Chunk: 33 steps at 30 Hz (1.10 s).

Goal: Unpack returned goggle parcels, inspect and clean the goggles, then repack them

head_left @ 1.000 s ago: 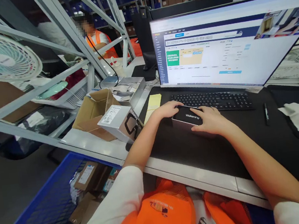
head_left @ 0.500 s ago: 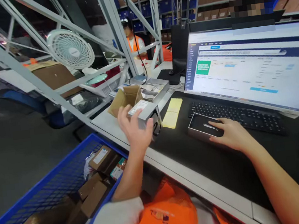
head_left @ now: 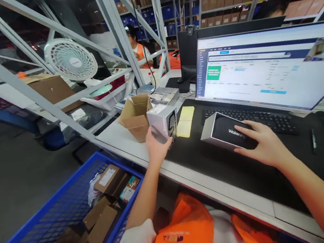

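Note:
My left hand (head_left: 157,147) is closed round the near lower edges of a silver-grey box (head_left: 159,122), which has a label on top and a dark printed shape on its side. My right hand (head_left: 263,140) grips the right end of an open-topped silver box (head_left: 215,132). Inside it shows a black insert lettered "Wakening", and its left end is raised off the desk mat. Some of my right fingers are out of sight behind that box. Just left of the grey box stands an open brown carton (head_left: 135,121).
A yellow paper stack (head_left: 186,121) lies between the boxes. Behind are a keyboard (head_left: 280,122) and a monitor (head_left: 245,75); a pen (head_left: 313,140) lies right. A blue crate (head_left: 95,159) of parcels stands at lower left, beside metal frame posts (head_left: 119,36). Another person (head_left: 142,53) works beyond.
My left hand has gone from raised, spread fingers over the grey box to a grip low on it. My right hand has tilted up the lettered box. The view has shifted slightly.

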Each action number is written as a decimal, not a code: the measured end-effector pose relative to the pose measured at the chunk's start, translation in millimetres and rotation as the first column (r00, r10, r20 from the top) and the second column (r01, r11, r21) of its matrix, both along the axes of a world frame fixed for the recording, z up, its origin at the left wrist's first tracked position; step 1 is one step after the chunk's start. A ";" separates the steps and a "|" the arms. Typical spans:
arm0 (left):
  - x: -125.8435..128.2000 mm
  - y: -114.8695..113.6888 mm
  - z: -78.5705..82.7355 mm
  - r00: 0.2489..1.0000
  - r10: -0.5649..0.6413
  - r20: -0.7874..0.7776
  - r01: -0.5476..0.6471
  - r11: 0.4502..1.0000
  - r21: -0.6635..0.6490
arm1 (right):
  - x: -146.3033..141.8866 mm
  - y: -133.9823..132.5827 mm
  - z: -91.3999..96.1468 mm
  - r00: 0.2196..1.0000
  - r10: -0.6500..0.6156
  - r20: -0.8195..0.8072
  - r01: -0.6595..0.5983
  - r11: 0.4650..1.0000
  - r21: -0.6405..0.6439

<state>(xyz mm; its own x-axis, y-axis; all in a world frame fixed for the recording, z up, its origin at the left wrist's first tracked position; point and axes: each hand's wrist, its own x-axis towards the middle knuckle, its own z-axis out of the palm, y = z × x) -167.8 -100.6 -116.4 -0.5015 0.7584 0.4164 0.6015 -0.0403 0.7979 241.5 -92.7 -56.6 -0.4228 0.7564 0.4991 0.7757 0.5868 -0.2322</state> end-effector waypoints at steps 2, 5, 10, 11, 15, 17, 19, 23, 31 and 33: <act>5.8 0.3 7.2 0.987 -0.069 0.142 0.061 0.996 0.058 | 11.2 -16.1 -5.7 1.000 -0.025 -0.009 0.025 0.999 0.026; 33.8 7.8 25.5 0.813 -0.284 0.508 0.217 0.958 0.187 | 17.2 -41.5 -13.2 0.996 -0.069 -0.060 0.076 0.989 0.127; 107.6 41.3 55.6 0.192 -0.384 0.903 0.577 0.789 0.213 | -1.2 -71.3 -21.4 0.961 -0.208 -0.183 0.250 0.935 0.252; 121.4 46.7 57.7 0.125 -0.351 0.928 0.640 0.743 0.194 | -5.7 -74.2 -22.8 0.946 -0.255 -0.201 0.302 0.920 0.252; 158.3 56.6 50.8 0.006 -0.239 0.971 0.784 0.604 0.144 | -17.0 -77.6 -26.9 0.898 -0.393 -0.195 0.434 0.864 0.255; 163.3 58.9 43.4 0.001 -0.204 0.979 0.804 0.583 0.120 | -19.4 -76.8 -28.6 0.895 -0.414 -0.165 0.444 0.859 0.255; 161.5 62.1 37.2 0.019 -0.188 0.982 0.802 0.589 0.097 | -22.3 -75.3 -30.4 0.897 -0.415 -0.149 0.440 0.864 0.244; 150.2 70.8 31.3 0.042 -0.194 0.980 0.791 0.605 0.086 | -33.9 -68.9 -33.3 0.916 -0.370 -0.155 0.396 0.896 0.203; 137.7 75.0 29.4 0.274 -0.451 0.850 0.631 0.751 0.195 | -46.3 -51.8 -23.6 0.892 -0.444 0.088 0.442 0.896 0.037; 135.9 75.9 28.7 0.315 -0.479 0.819 0.614 0.761 0.209 | -47.0 -50.2 -19.4 0.890 -0.441 0.119 0.440 0.897 0.033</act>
